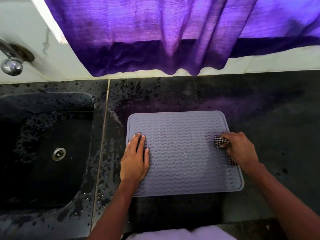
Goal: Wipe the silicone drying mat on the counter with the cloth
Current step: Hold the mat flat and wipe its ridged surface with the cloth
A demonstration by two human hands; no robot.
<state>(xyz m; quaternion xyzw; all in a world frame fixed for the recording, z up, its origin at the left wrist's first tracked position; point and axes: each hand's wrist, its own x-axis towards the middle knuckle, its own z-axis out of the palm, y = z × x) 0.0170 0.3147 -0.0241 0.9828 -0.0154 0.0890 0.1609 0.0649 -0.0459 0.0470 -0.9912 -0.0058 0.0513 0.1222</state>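
A grey silicone drying mat (pixel 183 153) with wavy ridges lies flat on the dark stone counter (pixel 268 115). My left hand (pixel 135 158) rests palm down on the mat's left edge, fingers together and flat, holding nothing. At the mat's right edge my right hand (pixel 240 149) is closed around a black-and-white checked cloth (pixel 220 142), which is pressed on the mat. Most of the cloth is hidden under that hand; a corner shows below the wrist.
A black sink (pixel 43 153) with a metal drain (pixel 59 153) sits left of the mat, its rim wet with droplets. A chrome tap (pixel 11 64) is on the wall at upper left. A purple curtain (pixel 164 35) hangs over the counter's back edge.
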